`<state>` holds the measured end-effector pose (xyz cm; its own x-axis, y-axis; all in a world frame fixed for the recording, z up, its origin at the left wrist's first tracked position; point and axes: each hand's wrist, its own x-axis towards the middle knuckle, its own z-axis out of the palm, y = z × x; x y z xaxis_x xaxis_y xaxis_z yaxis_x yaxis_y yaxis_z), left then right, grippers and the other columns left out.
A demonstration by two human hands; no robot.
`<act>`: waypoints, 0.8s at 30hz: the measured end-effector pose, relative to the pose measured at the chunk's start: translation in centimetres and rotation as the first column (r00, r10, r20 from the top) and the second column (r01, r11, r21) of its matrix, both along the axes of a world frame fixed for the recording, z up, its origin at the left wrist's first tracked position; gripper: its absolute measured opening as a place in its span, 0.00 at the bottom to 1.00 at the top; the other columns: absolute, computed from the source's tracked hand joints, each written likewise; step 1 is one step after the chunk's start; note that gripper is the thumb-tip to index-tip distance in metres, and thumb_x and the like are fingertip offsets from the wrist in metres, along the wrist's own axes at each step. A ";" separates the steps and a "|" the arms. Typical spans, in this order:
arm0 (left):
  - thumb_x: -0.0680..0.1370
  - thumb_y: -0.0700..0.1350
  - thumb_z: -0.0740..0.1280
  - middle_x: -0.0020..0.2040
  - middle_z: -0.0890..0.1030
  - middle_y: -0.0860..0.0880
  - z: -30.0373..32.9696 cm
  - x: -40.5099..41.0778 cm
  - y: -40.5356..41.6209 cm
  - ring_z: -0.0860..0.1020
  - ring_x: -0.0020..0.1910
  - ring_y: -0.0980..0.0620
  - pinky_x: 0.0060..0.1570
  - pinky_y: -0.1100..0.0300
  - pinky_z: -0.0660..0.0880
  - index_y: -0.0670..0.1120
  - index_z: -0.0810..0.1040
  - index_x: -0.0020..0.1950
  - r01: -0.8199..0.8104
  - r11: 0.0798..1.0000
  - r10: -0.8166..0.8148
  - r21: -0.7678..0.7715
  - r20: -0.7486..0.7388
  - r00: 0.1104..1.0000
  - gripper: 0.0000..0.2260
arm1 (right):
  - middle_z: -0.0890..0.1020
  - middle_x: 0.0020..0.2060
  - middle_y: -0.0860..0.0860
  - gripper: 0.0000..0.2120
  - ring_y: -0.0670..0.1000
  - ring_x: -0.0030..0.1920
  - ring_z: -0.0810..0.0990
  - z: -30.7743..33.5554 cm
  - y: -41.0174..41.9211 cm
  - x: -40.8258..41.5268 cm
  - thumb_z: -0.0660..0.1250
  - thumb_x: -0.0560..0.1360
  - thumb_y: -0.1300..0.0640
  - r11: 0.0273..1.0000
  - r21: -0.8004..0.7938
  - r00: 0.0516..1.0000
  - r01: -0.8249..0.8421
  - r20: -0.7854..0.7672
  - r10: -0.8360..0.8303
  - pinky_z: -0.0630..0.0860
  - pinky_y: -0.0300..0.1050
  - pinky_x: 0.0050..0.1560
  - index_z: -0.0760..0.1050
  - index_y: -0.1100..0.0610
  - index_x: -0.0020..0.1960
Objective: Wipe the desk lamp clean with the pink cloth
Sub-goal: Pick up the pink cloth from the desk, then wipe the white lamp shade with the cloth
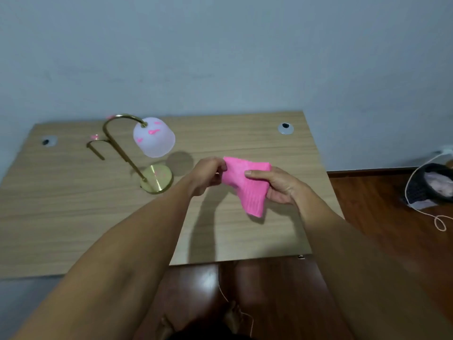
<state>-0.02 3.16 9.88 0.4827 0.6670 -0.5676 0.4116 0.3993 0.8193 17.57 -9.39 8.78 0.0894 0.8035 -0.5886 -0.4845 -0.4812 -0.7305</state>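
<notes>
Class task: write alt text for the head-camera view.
Both hands, left and right, hold a pink cloth above a wooden desk. To their left stands a gold desk lamp, its white shade marked with pink smears, not yet touched.

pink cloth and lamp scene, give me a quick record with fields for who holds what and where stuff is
cloth: pink cloth held above the desk, touching no lamp part
left hand: left hand pinches the cloth's left edge
right hand: right hand grips its right side, thumb on top
lamp: desk lamp upright, to the left of the hands
shade: white shade with pink smears
base: gold base with pink marks
wiping: not begun
</notes>
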 end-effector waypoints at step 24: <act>0.73 0.53 0.70 0.65 0.80 0.50 9.3 -25.3 12.6 0.77 0.65 0.47 0.67 0.48 0.70 0.48 0.77 0.67 0.113 0.432 0.225 0.895 -0.229 0.947 0.24 | 0.83 0.46 0.59 0.27 0.62 0.43 0.82 10.5 14.5 -20.3 0.57 0.84 0.36 0.881 0.232 0.848 0.413 0.255 -0.464 0.80 0.60 0.49 0.73 0.56 0.72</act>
